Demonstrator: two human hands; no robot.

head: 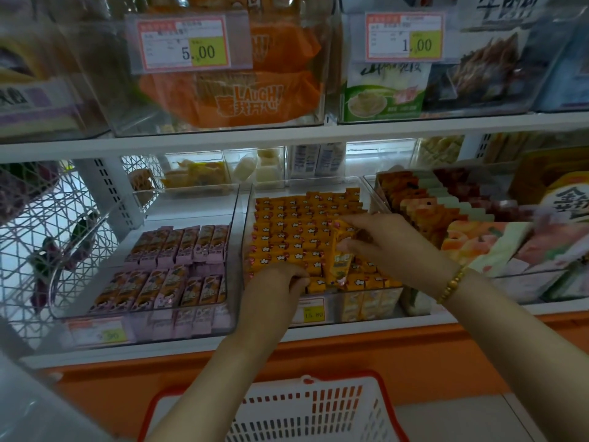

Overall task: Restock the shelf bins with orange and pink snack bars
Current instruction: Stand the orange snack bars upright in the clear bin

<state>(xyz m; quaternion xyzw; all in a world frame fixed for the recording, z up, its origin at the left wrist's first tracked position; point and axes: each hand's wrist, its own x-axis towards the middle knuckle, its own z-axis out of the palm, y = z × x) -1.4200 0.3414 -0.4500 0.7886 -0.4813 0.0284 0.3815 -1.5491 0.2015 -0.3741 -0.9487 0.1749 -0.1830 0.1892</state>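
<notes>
Right hand (392,242): fingers (360,222) clamped on one loose orange bar (340,266), held upright, slightly tilted, over packed rows. Orange snack bars (287,234) filled middle clear bin (331,306) on shelf. Left hand (274,285): fingers curled down onto front row; grip: cannot tell. Pink snack bars (178,247) in neighbouring bin (188,202), left side. White basket (318,409) below arms.

a shop: price tags (404,38) on snack bins (220,100).
</notes>
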